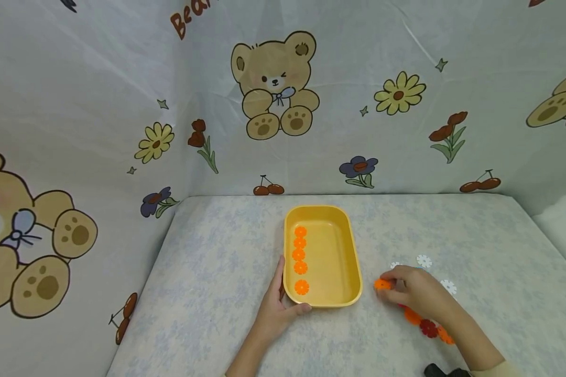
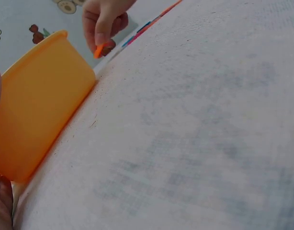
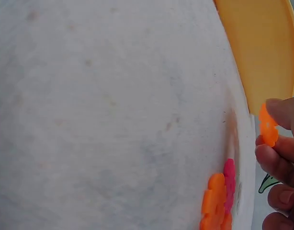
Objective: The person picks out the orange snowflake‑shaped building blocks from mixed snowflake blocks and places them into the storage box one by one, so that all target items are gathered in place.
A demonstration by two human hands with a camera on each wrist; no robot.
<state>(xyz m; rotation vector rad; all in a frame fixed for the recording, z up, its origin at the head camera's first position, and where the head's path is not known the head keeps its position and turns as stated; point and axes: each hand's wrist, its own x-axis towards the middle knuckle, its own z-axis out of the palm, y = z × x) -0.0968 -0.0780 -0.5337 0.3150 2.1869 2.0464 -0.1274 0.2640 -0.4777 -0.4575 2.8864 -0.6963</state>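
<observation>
A yellow tray (image 1: 332,251) lies on the table with a column of several orange flower-shaped pieces (image 1: 300,267) along its left side. My left hand (image 1: 272,314) holds the tray's near left corner, fingers along the left wall and thumb at the front rim. To the right of the tray, my right hand (image 1: 417,293) pinches one orange flower-shaped piece (image 3: 268,125) between thumb and fingers, above the table. Beneath and around that hand are loose flower pieces: orange (image 1: 445,335), dark red (image 1: 428,328) and white (image 1: 424,261); the hand hides some of them.
A pale blue-grey cloth covers the table (image 1: 217,272). Behind it and on the left hangs a curtain printed with bears (image 1: 278,86) and flowers. A black object (image 1: 445,370) lies at the near edge by the right forearm.
</observation>
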